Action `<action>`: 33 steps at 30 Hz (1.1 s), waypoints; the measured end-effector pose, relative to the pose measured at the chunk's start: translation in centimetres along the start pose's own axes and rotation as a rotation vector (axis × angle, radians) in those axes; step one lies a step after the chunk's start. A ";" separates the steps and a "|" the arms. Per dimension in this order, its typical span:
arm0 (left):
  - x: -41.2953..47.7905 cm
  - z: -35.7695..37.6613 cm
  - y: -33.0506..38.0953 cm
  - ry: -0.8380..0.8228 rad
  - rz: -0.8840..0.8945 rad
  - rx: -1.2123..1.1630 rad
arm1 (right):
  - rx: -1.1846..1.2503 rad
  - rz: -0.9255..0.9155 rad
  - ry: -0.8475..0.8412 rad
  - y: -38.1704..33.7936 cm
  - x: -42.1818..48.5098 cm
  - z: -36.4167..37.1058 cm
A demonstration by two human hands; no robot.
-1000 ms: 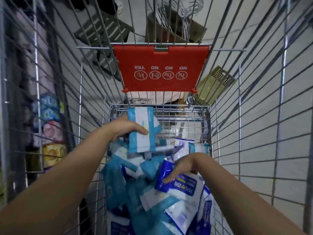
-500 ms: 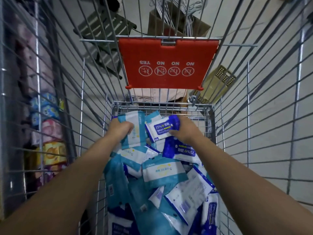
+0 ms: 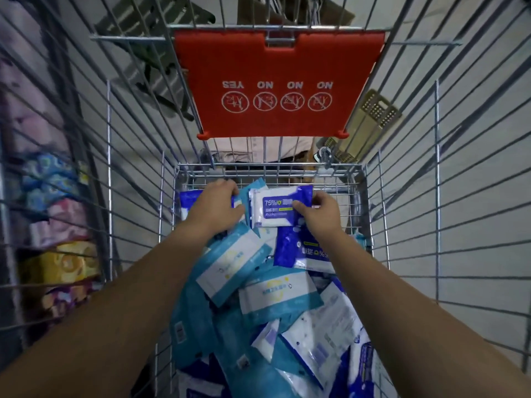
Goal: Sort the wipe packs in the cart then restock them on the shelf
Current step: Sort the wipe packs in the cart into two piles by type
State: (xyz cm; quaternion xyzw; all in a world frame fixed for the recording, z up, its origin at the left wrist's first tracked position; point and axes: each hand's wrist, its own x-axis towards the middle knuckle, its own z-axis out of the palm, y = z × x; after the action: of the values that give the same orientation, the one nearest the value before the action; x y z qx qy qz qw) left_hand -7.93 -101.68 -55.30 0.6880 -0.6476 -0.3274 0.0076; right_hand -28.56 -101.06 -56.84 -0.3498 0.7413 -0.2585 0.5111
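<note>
While your left hand (image 3: pixel 215 206) curled over the light-blue wipe packs (image 3: pixel 254 187) at the cart's far wall (image 3: pixel 270 170), likely bracing them upright, your right hand (image 3: pixel 320 212) pinched a dark-blue alcohol wipe pack (image 3: pixel 277 206) just beside them. The mixed packs (image 3: pixel 258 285) lay heaped nearer you.

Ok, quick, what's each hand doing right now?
Left hand: holding a light blue wipe pack.
Right hand: holding a dark blue wipe pack.

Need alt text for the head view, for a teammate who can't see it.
The right hand pinches a dark-blue 75% alcohol wipe pack at the far end of the wire cart, while the left hand grips a light-blue pack beside it. Loose packs of both colours fill the cart under a red flap.
</note>
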 end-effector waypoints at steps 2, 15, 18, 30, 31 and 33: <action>0.3 0.6 1.0 -0.029 0.116 0.095 | -0.032 -0.057 0.216 0.4 0.6 -1.3; -0.3 6.6 7.8 -0.295 0.143 -0.255 | -0.385 -0.163 0.215 4.5 0.4 -5.1; 0.1 5.5 8.5 -0.143 -0.003 -0.607 | -0.263 -0.129 0.311 5.4 -1.0 -5.3; 4.8 5.1 11.2 -0.063 0.107 -0.307 | -0.709 -0.087 0.117 5.4 -4.0 -5.8; 4.3 5.1 10.5 0.019 0.104 -0.289 | -0.665 -0.130 0.121 5.3 -3.9 -5.7; 2.9 4.5 8.4 0.154 0.050 -0.283 | -0.590 -0.200 0.099 5.0 -3.6 -5.3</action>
State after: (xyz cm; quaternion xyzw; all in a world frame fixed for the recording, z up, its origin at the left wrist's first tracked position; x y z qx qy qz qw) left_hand -17.59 -103.79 -56.53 0.6867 -0.6094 -0.3616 0.1622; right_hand -33.95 -95.02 -56.63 -0.5411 0.7703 -0.0981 0.3228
